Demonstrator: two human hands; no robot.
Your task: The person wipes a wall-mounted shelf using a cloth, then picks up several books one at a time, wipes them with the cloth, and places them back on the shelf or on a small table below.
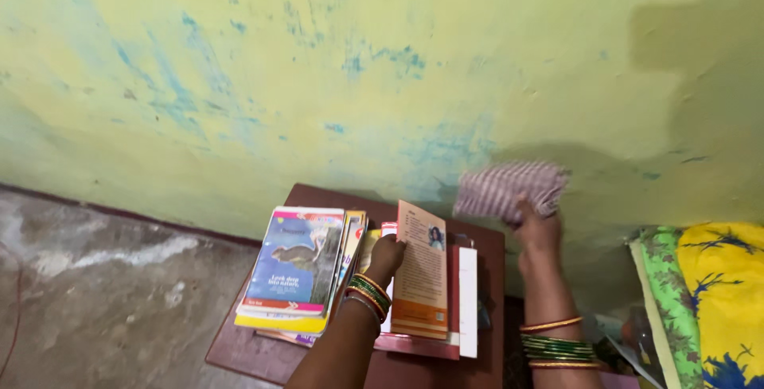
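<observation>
My left hand (387, 255) rests on an orange book (422, 277) and tilts its cover up from a pile on a small dark-red table (255, 353). Beside it to the left lies a stack of books (293, 269) with a blue cover on top. My right hand (537, 230) is raised above the table's far right corner and grips a striped pink-and-white cloth (509, 187), which is blurred. Both wrists wear several bangles.
A yellow-green wall (358, 78) with blue patches stands right behind the table. Grey concrete floor (103, 293) spreads to the left. At the right edge lies bedding with a yellow and blue cloth (720, 301) and a green floral cloth (660, 293).
</observation>
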